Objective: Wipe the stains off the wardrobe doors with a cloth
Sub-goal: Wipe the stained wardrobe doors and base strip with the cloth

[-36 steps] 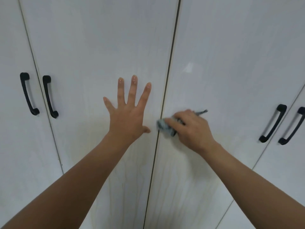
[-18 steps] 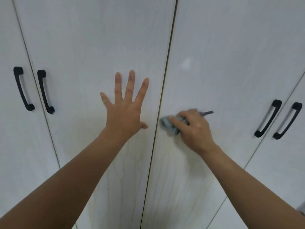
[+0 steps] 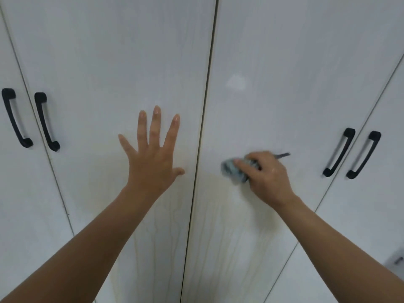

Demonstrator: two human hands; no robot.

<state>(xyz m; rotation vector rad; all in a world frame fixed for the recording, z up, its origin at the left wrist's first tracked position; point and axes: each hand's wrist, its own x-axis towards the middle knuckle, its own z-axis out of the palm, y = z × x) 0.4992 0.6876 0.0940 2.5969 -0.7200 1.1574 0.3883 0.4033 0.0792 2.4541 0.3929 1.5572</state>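
White wood-grain wardrobe doors fill the view. My left hand presses flat, fingers spread, on the left middle door, just left of the centre seam. My right hand grips a bunched grey cloth against the right middle door, a short way right of the seam. A dark strip of the cloth sticks out to the right behind my fingers. Faint yellowish streaks run down both doors below my hands.
Two black handles sit at the left door seam and two more black handles at the right seam. A pale reflection patch shows above my right hand. A small grey object peeks in at the lower right edge.
My right hand has slid the cloth to the right, away from the centre seam. My left hand stays flat on the same spot.
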